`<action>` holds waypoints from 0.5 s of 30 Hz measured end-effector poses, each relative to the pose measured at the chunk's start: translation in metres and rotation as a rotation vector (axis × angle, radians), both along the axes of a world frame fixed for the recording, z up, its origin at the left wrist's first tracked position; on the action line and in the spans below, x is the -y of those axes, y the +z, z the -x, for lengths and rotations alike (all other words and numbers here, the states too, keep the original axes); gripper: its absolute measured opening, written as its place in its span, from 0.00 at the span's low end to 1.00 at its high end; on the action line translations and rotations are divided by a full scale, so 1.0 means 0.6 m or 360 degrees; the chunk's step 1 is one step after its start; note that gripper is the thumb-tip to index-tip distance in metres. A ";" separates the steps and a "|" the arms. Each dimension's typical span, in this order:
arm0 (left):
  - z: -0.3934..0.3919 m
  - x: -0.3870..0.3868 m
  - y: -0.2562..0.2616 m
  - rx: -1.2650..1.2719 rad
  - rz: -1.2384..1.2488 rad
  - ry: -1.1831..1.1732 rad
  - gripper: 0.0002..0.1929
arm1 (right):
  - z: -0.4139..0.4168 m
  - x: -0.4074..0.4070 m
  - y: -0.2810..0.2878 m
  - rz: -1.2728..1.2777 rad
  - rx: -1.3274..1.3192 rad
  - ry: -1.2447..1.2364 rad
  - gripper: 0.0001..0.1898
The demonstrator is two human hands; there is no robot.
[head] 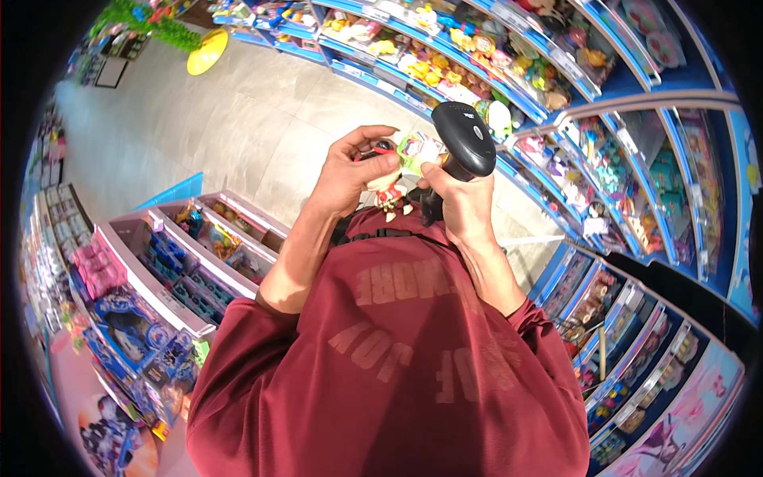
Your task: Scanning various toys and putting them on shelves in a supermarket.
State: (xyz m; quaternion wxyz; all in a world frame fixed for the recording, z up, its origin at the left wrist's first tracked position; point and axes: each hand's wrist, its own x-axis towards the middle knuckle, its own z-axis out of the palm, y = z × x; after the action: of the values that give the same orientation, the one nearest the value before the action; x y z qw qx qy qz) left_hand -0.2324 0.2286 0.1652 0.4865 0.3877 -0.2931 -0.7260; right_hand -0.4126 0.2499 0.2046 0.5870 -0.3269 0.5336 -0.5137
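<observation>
My left hand grips a small figure toy in red and cream that dangles below the fingers, with a red and black part at the thumb. A green and white printed tag spans the gap between both hands. My right hand is closed around the handle of a black handheld barcode scanner, whose head points up and away from me. The right thumb also presses on the tag's edge. Both hands are in front of my waist, above a black belt strap.
Blue shelves with plush toys and packaged goods curve along the front and right. A pink-edged display bin with compartments of small toys stands at my left. A lower rack is close on my right. Tiled floor lies ahead.
</observation>
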 end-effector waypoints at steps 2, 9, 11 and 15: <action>-0.014 0.003 0.004 -0.0015 -0.0051 -0.0034 0.22 | -0.013 0.017 -0.004 0.0046 0.0058 0.0005 0.16; -0.053 0.024 0.009 0.0016 -0.0184 0.0093 0.15 | -0.049 0.077 -0.014 -0.0007 -0.0022 0.0417 0.19; -0.069 0.043 0.014 0.0183 -0.0231 0.0144 0.10 | -0.059 0.099 -0.013 0.0017 -0.0028 0.0531 0.18; -0.110 0.085 0.012 0.0416 -0.0210 0.0168 0.08 | -0.082 0.149 -0.008 0.0099 -0.0017 0.0720 0.12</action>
State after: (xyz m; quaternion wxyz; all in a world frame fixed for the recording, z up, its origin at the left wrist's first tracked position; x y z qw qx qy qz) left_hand -0.1666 0.1776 0.1724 0.4551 0.5249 -0.2848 -0.6605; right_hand -0.3634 0.1603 0.2000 0.6740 -0.4589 0.4339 -0.3833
